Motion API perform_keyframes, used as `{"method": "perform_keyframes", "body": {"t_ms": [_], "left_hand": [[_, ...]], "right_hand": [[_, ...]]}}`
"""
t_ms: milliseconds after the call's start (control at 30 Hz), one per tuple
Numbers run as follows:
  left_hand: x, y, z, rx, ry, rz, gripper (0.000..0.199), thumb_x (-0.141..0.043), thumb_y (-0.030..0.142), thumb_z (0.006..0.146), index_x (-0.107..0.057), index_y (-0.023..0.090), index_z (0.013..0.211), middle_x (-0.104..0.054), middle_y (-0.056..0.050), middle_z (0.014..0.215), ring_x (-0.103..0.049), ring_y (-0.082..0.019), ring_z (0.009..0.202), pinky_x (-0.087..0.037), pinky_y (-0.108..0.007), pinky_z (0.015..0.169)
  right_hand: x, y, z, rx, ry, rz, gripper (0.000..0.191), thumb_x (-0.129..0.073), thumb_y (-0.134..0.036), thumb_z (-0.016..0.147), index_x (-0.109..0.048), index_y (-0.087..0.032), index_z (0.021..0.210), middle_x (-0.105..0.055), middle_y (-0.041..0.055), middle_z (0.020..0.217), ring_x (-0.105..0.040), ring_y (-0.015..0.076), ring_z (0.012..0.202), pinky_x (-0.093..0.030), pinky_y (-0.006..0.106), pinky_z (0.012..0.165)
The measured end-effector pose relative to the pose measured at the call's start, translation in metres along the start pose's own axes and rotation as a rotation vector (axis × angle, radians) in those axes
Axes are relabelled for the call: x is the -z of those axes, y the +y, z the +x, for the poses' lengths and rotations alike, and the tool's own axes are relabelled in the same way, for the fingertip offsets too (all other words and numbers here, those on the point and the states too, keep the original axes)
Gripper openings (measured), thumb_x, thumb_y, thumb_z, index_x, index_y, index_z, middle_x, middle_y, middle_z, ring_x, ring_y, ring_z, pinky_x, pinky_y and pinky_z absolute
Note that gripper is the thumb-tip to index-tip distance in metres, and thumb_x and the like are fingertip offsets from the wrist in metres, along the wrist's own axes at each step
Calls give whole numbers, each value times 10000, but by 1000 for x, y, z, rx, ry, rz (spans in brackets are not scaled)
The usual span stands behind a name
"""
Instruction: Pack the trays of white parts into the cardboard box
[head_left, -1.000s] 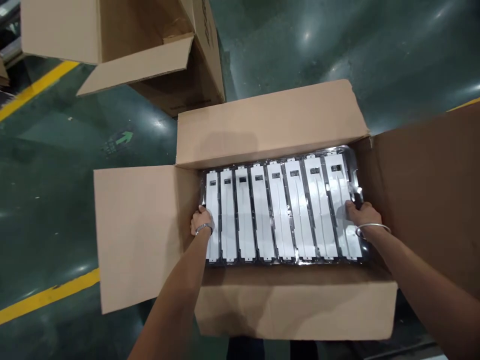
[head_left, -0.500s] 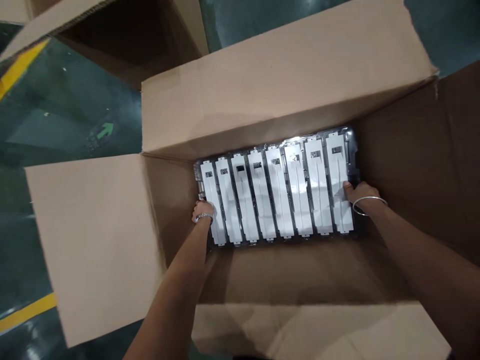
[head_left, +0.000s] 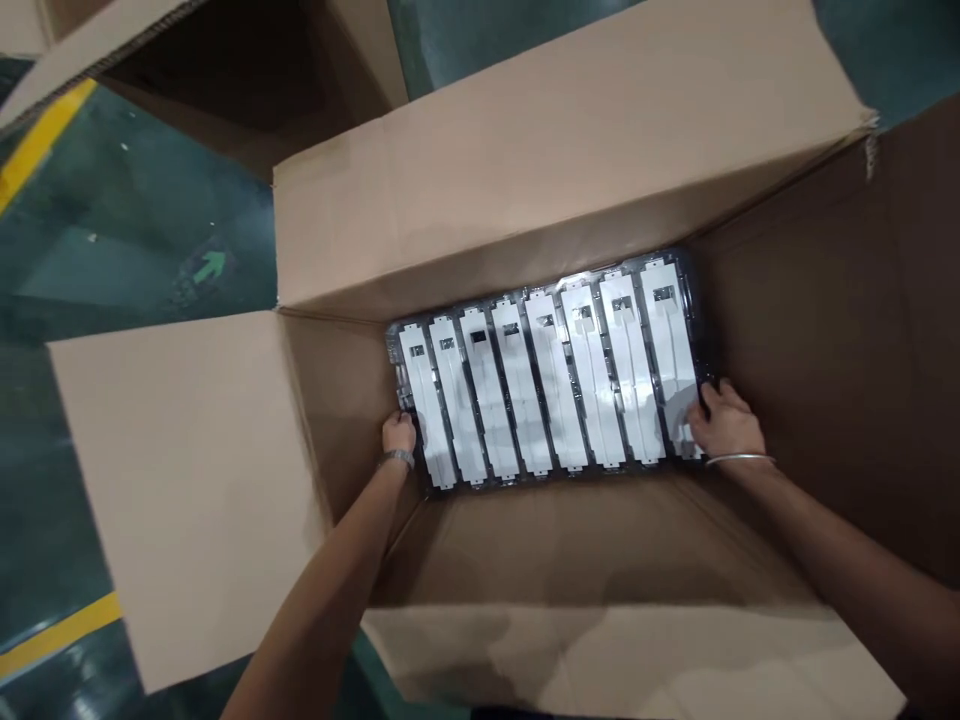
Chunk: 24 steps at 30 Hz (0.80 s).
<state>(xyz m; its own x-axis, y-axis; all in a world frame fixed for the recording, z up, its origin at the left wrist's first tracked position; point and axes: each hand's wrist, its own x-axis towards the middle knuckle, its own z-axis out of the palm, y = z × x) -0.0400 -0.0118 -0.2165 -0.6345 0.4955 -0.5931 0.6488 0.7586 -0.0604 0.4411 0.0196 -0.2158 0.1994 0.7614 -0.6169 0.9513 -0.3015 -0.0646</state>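
Observation:
A dark plastic tray [head_left: 701,330] carrying several long white flat parts [head_left: 555,385] lies deep inside an open cardboard box [head_left: 525,190]. My left hand [head_left: 399,435] grips the tray's left edge, a bracelet on its wrist. At the tray's right end my right hand [head_left: 724,422] holds the edge, fingers curled over it, with a thin bangle on the wrist. Both forearms reach down into the box.
The box flaps stand open: a wide left flap [head_left: 187,480], a far flap, a right flap [head_left: 862,330] and a near flap [head_left: 622,660]. A second open cardboard box [head_left: 225,70] stands at the upper left on the green floor [head_left: 112,270] with yellow lines.
The tray has gone from near the top of the box down toward its bottom, both hands going down with it. My view has moved closer over the box.

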Motion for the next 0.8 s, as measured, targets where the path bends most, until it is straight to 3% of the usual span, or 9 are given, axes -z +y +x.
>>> {"method": "perform_keyframes", "body": {"t_ms": [67,167,233,300,400,500,600,733,800], "left_hand": [[-10,-3,-27,-32,80,-32,474,-297,182,896,-382,-9,1321,-489,-218,1316,-471,-228,1222,-408,-327,1000],[-32,-1,-68,-280,134,92,792,-505,414,825,-157,47,1434,-56,-250,1509,-58,-367,1396,-152,-503,1132],[-49,1,-85,-473,18,256,1023,-686,549,637,-193,159,1443,53,-226,1517,60,-460,1361,-77,-611,1100],[-61,3,-90,-529,-120,391,1144,-781,553,501,-216,216,1438,71,-234,1512,96,-513,1327,-96,-636,1078],[-70,5,-87,-517,-196,482,1159,-786,532,518,-176,197,1445,124,-280,1485,180,-530,1291,-89,-615,1078],[-73,8,-84,-507,-216,498,1144,-757,531,560,-139,160,1449,153,-306,1466,211,-525,1282,-38,-606,1079],[-69,14,-85,-454,-218,487,1177,-802,476,524,-135,195,1452,138,-272,1485,189,-508,1304,-100,-589,1086],[-45,20,-88,-344,-342,394,1047,-795,362,573,-202,298,1434,103,-170,1524,52,-455,1362,-206,-517,1095],[-28,21,-92,-382,-374,380,827,-683,329,709,-271,222,1418,-27,-199,1525,-174,-415,1361,-250,-448,1098]], "right_hand": [[-5,-6,-9,67,-60,-39,566,-427,-278,898,-326,26,1365,-170,269,1447,-189,377,1336,-197,417,1109],[-18,-11,-9,128,-202,-134,915,-526,-540,836,-30,-93,1461,100,254,1470,3,436,1345,-218,500,1086],[-28,-10,-6,145,-248,-238,1042,-598,-591,768,15,-107,1458,148,270,1453,60,436,1340,-241,502,1074],[-36,-9,-3,160,-222,-329,1077,-658,-556,736,-17,-71,1453,125,300,1445,78,444,1334,-245,505,1069],[-43,-10,-3,179,-181,-334,1075,-708,-493,716,-67,-37,1448,97,333,1433,59,482,1318,-250,542,1049],[-44,-19,-3,142,-149,-193,1061,-768,-346,685,-102,-23,1446,115,324,1434,110,483,1309,-203,582,1059],[-35,-31,-1,41,-171,-26,1073,-808,-194,605,-159,-33,1444,127,282,1447,140,464,1311,-162,595,1073],[13,-40,-20,38,-229,247,792,-691,-210,715,-315,-43,1392,-63,250,1468,-42,447,1335,-197,570,1066],[47,-36,-52,151,-194,412,607,-499,-259,854,-302,-68,1395,-233,181,1459,-201,294,1349,-226,411,1096]]}}
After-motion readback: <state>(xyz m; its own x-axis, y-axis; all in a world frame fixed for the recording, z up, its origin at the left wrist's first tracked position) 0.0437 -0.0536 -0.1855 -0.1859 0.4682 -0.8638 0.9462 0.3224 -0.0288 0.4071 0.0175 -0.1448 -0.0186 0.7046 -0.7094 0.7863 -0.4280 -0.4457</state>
